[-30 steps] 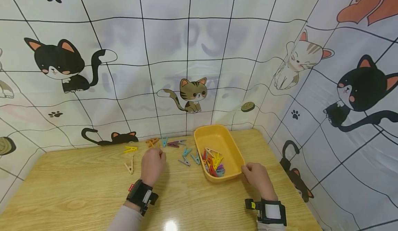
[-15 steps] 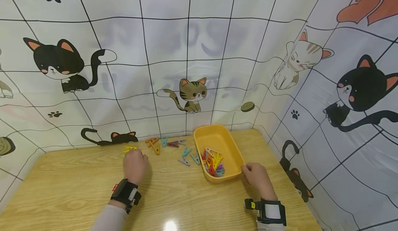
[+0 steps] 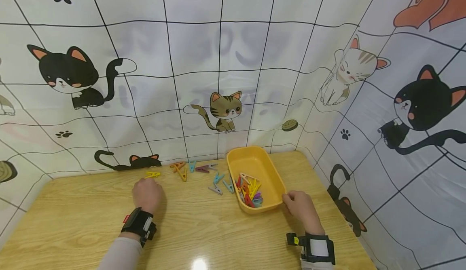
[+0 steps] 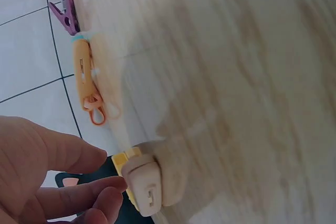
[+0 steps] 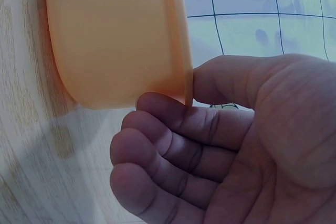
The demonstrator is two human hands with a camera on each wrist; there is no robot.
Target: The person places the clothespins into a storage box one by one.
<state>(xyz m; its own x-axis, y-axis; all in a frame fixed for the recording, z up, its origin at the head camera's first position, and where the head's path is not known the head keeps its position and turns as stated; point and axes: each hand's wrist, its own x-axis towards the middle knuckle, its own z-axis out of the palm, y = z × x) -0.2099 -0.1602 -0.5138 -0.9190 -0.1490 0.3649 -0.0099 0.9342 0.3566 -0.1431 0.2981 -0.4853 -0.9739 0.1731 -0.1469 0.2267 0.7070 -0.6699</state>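
Note:
My left hand (image 3: 147, 195) is low over the table at the left. In the left wrist view its thumb and index finger are apart, with a fingertip right at a beige clothespin (image 4: 144, 184) lying on the table. Just behind that one lies a yellow clothespin (image 3: 153, 174). The head view hides the beige clothespin behind the hand. On the right, my right hand (image 3: 302, 207) pinches the near right corner of a yellow plastic tray (image 3: 268, 169), thumb outside the rim and index finger under it. Mixed clothespins (image 3: 251, 189) are heaped inside the tray.
Orange clothespins (image 3: 178, 165), a purple clothespin (image 3: 202, 169) and several blue and grey clothespins (image 3: 218, 178) lie between the left hand and the tray. A cat-patterned curtain (image 3: 196, 60) stands along the back and right edges of the wooden table (image 3: 218, 237).
My left hand has moved left from the orange clothespins to the beige one, uncovering the orange clothespins. The right hand and tray have stayed in place.

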